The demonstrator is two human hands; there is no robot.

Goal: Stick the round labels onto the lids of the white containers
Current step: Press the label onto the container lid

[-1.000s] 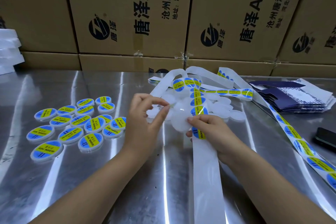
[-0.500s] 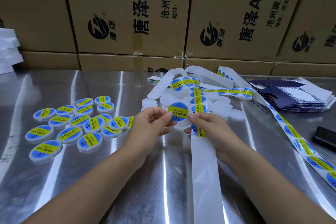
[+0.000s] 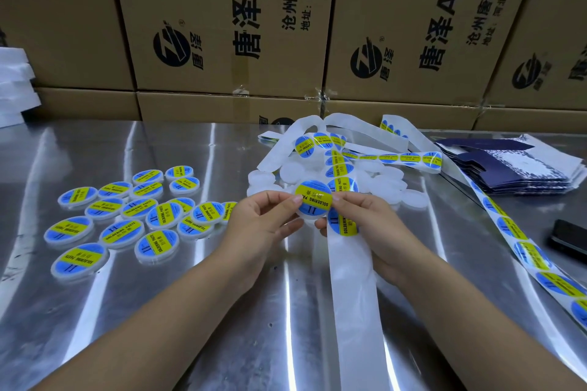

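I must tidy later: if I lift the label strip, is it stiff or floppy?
Probably floppy: the strip loops and folds near the boxes. Likely light, as it looks paper-thin. It may slide easily on the shiny table.

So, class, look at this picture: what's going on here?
A person is labelling small tubs at a metal table. The left hand and right hand hold one white container between them, a round label on its lid. Labelled containers lie to the left; plain containers and the label strip lie behind the hands.
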